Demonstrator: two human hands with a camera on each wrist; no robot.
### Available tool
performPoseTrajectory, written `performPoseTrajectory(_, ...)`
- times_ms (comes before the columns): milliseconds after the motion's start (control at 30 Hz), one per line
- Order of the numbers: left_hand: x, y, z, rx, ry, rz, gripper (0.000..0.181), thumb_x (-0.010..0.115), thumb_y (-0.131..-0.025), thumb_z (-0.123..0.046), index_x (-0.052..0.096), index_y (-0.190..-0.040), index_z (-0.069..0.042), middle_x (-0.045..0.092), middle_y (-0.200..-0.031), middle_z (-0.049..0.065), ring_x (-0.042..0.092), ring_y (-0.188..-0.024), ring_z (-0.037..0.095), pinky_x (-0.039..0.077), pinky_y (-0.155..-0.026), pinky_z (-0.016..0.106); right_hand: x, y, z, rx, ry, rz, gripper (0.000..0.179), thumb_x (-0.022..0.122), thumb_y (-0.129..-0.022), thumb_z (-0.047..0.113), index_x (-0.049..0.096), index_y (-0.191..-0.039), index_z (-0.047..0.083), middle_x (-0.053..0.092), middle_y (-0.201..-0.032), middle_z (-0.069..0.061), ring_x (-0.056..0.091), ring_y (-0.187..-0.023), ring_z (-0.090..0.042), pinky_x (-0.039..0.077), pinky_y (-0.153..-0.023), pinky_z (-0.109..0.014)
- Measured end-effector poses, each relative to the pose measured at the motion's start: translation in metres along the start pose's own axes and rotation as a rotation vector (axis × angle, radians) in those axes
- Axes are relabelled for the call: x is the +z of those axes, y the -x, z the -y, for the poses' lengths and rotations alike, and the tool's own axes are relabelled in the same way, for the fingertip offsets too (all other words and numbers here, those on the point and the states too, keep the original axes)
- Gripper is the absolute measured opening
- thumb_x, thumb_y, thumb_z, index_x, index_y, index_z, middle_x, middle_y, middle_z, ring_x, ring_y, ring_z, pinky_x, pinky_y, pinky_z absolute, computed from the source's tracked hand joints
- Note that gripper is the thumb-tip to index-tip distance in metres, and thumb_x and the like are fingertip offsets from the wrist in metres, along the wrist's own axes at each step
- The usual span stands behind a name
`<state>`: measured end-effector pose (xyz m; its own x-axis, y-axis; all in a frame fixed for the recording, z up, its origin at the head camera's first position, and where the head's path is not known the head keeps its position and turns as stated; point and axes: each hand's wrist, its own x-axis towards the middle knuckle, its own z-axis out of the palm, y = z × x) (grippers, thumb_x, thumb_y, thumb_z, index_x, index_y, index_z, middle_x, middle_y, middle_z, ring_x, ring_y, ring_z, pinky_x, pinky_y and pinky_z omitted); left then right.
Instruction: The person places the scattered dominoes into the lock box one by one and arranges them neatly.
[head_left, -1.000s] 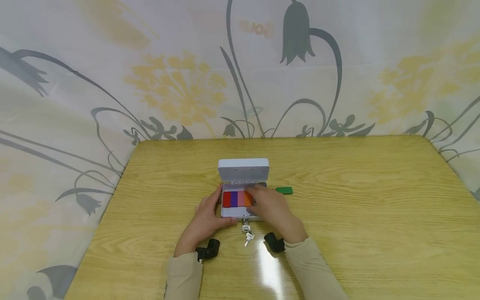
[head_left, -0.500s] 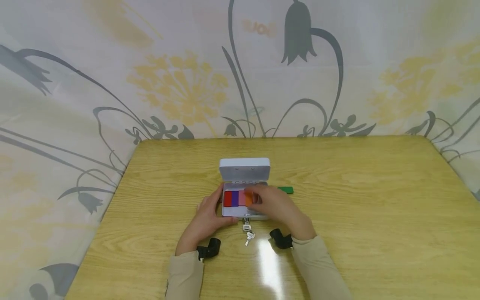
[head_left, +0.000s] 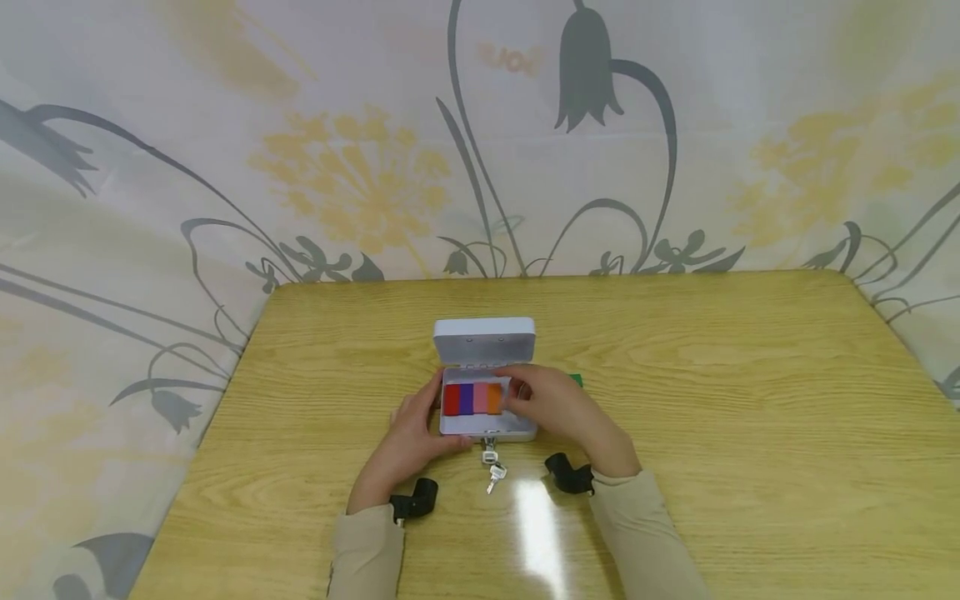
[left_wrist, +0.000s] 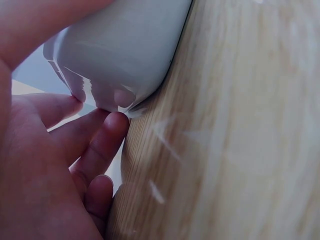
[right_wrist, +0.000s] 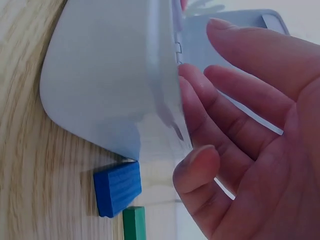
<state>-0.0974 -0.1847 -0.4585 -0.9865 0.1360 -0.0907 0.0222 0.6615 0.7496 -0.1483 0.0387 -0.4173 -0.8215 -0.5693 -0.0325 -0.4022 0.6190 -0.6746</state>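
A small white cash box (head_left: 491, 427) stands with its lid (head_left: 484, 342) raised. Inside, a red block (head_left: 452, 399), a purple block (head_left: 467, 399), a pink block (head_left: 481, 397) and an orange block (head_left: 494, 399) lie side by side. My left hand (head_left: 408, 435) grips the box's left end, thumb along the front and fingertips against the far corner. Over the right end reaches my right hand (head_left: 558, 404), fingers loosely bent beside the orange block; nothing shows in its grasp. In the right wrist view its fingers pass over the box wall (right_wrist: 115, 75).
Two keys (head_left: 495, 477) hang from the lock at the box's front. Beyond the box's right end, a blue block (right_wrist: 117, 189) and a green block (right_wrist: 134, 223) lie on the wooden table (head_left: 750, 417). A flower-patterned curtain (head_left: 360, 167) rises behind the table.
My right hand has drawn back to the right, off the orange block, which now shows more fully in the row. The left hand keeps its hold on the box.
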Motion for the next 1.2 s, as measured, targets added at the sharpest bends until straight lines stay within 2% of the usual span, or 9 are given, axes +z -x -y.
performPoseTrajectory(333, 0.001, 0.001, -0.001, 0.001, -0.012, -0.005, 0.102, 0.076, -0.062, -0.049, 0.016, -0.143, -0.031, 0.037, -0.137, -0.004, 0.034, -0.11, 0.017, 0.025, -0.087, 0.038, -0.005, 0.004, -0.006, -0.02, -0.068, -0.028, 0.035, 0.058, -0.087, 0.024, 0.057, -0.119, 0.009, 0.053, -0.075, 0.007, 0.048, -0.065, -0.01, 0.043, -0.057, -0.027)
performPoseTrajectory(700, 0.001, 0.001, -0.001, 0.002, -0.004, -0.008, 0.103, 0.076, -0.061, -0.051, 0.017, -0.143, -0.031, 0.037, -0.137, -0.004, 0.034, -0.111, 0.017, 0.024, -0.088, 0.039, -0.01, 0.005, -0.007, -0.017, -0.112, -0.052, 0.036, 0.059, -0.087, 0.021, 0.056, -0.12, 0.007, 0.057, -0.083, 0.005, 0.052, -0.075, -0.01, 0.044, -0.065, -0.027)
performPoseTrajectory(1200, 0.0, 0.0, -0.001, 0.008, -0.003, -0.004, 0.105, 0.076, -0.06, -0.051, 0.018, -0.143, -0.026, 0.038, -0.136, -0.003, 0.033, -0.113, 0.018, 0.023, -0.089, 0.039, -0.017, 0.008, -0.014, 0.037, -0.063, -0.118, 0.033, 0.056, -0.088, 0.026, 0.058, -0.118, 0.012, 0.06, -0.09, 0.003, 0.054, -0.079, -0.01, 0.044, -0.066, -0.027)
